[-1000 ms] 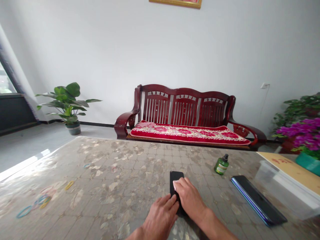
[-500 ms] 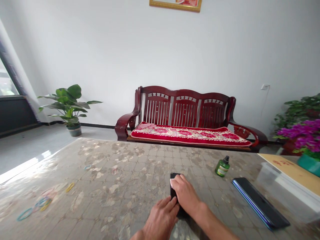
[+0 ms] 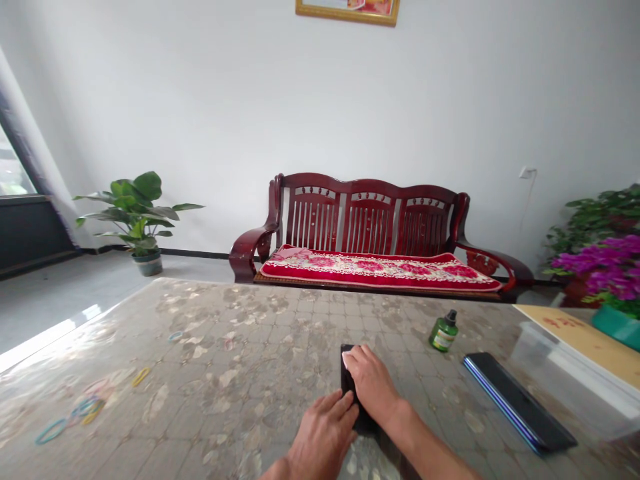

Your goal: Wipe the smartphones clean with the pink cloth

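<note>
A flat black phone (image 3: 346,381) lies on the table under both hands, and much of its face is covered by them. My left hand (image 3: 325,430) grips its lower left side, fingers together across the edge. My right hand (image 3: 373,380) is closed over the upper part, fingers bent, pressing a small white tissue-like piece (image 3: 346,359) against the surface. Only a corner of that white piece shows at the fingertips. To the right stands a small green bottle (image 3: 443,333) with a black cap.
A larger dark phone with a blue edge (image 3: 517,400) lies at the right, beside a clear plastic box (image 3: 555,380). Purple flowers in a teal pot (image 3: 620,327) stand behind it. Coloured rubber bands (image 3: 87,408) lie on the patterned tablecloth (image 3: 225,373). A red wooden bench (image 3: 370,223) is beyond.
My right hand has shifted slightly up along the phone, and more of the white piece shows. My left hand stays nearly in place.
</note>
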Available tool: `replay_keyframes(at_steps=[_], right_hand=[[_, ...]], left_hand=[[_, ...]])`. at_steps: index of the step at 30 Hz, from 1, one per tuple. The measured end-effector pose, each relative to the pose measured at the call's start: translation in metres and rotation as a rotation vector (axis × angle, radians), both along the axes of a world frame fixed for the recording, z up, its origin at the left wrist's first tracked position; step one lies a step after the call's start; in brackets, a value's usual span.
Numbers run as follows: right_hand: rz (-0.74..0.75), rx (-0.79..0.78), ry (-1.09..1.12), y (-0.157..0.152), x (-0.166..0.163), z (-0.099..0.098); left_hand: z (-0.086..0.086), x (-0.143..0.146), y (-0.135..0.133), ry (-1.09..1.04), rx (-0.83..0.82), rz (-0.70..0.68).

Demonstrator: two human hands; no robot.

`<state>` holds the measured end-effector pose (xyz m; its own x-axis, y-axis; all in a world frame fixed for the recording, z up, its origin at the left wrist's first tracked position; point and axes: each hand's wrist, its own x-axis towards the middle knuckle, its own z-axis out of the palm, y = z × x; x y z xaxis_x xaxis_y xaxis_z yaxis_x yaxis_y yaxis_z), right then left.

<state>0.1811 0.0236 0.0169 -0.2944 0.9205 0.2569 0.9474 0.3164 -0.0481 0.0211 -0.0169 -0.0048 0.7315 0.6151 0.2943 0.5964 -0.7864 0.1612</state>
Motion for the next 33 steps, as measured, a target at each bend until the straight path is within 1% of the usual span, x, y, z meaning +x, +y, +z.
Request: replay_keyframes(at_steps=[4, 6, 8, 11, 13, 15, 17, 22, 24, 26, 31, 33], right_hand=[[0.065, 0.001, 0.033, -0.04, 0.015, -0.005], [0.086, 0.008, 0.055, -0.047, 0.022, -0.006], [0.057, 0.025, 0.062, -0.04, 0.027, -0.007], [-0.039, 0.043, 0.05, -0.011, 0.031, -0.007], [-0.077, 0.035, 0.051, 0.006, 0.031, -0.005], [-0.088, 0.036, 0.05, 0.011, 0.03, -0.003], [-0.079, 0.041, 0.045, 0.002, 0.03, -0.002], [0.016, 0.006, 0.077, -0.051, 0.03, -0.006], [0.04, 0.004, 0.094, -0.06, 0.029, -0.007], [0.028, 0.007, 0.095, -0.055, 0.027, -0.007], [-0.072, 0.026, 0.072, -0.011, 0.023, -0.005], [-0.085, 0.037, 0.076, -0.002, 0.022, -0.004]], left_hand=[[-0.002, 0.001, 0.0, 0.004, -0.013, 0.016], [-0.002, 0.002, 0.0, 0.008, -0.024, 0.015], [-0.002, 0.001, 0.0, 0.004, -0.028, 0.011], [-0.001, 0.0, 0.0, -0.007, -0.016, -0.005], [-0.001, -0.001, 0.0, -0.016, 0.003, -0.016], [-0.002, -0.002, 0.0, -0.037, 0.023, -0.016], [-0.003, -0.002, 0.001, -0.047, 0.031, -0.012], [-0.005, -0.001, 0.001, 0.002, 0.015, -0.017], [-0.006, -0.001, 0.001, 0.006, 0.018, -0.018], [-0.007, -0.001, 0.001, 0.008, 0.023, -0.021], [-0.008, -0.003, 0.003, 0.006, 0.036, -0.034], [-0.008, -0.004, 0.004, 0.003, 0.042, -0.039]])
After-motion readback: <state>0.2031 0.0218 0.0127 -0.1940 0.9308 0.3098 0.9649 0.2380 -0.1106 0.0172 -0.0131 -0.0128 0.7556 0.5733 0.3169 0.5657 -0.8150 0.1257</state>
